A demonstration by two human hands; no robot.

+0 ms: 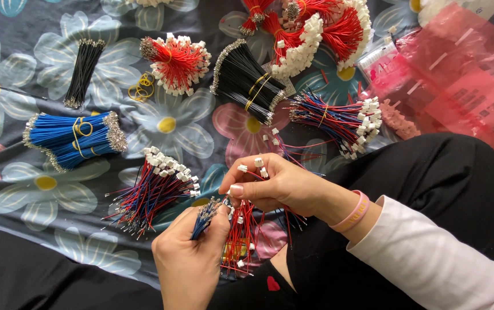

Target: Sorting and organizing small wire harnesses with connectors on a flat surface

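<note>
My left hand (189, 258) grips a small bunch of blue wires (204, 218) with bare metal tips pointing up. My right hand (272, 186), with a pink band on its wrist, holds several red wires with small white connectors (258, 166) and pinches at the tips of the blue bunch. Below both hands lies a loose pile of red wires with white connectors (238, 238). To their left is a heap of finished red-and-blue wires with connectors (152, 192).
On the flowered cloth (46, 63) lie a banded blue wire bundle (74, 138), black wire bundles (83, 72) (247, 80), red connector bundles (178, 60) (316, 28), a red-and-blue bundle (338, 123), yellow rubber bands (142, 88) and pink plastic bags (459, 74). My black-trousered leg (425, 172) is at the right.
</note>
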